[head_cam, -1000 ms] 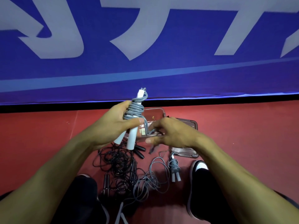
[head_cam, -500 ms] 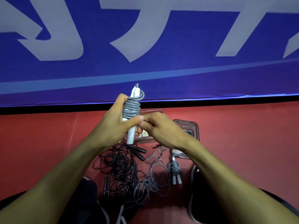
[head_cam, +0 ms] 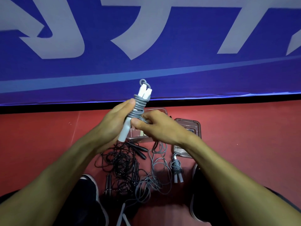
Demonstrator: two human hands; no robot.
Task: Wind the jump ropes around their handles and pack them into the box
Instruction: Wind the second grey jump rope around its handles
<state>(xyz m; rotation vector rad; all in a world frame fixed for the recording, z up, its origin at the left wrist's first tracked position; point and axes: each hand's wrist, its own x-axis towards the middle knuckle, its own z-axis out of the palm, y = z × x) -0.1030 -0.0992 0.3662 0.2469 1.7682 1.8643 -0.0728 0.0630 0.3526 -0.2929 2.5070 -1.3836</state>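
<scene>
Handles, white plastic pair (head_cam: 126, 128), gripped upright in left hand (head_cam: 112, 123); right hand (head_cam: 156, 126) pinches limp grey rope (head_cam: 138, 108). Light, springy: hold over coils, above clear box (head_cam: 156, 110).

Red floor (head_cam: 48, 136) w/ blue banner (head_cam: 162, 70) behind

White handles (head_cam: 125, 129) wrapped in grey rope (head_cam: 138, 106) stand tilted above a clear box (head_cam: 160, 110), seemingly open, on the floor.
</scene>
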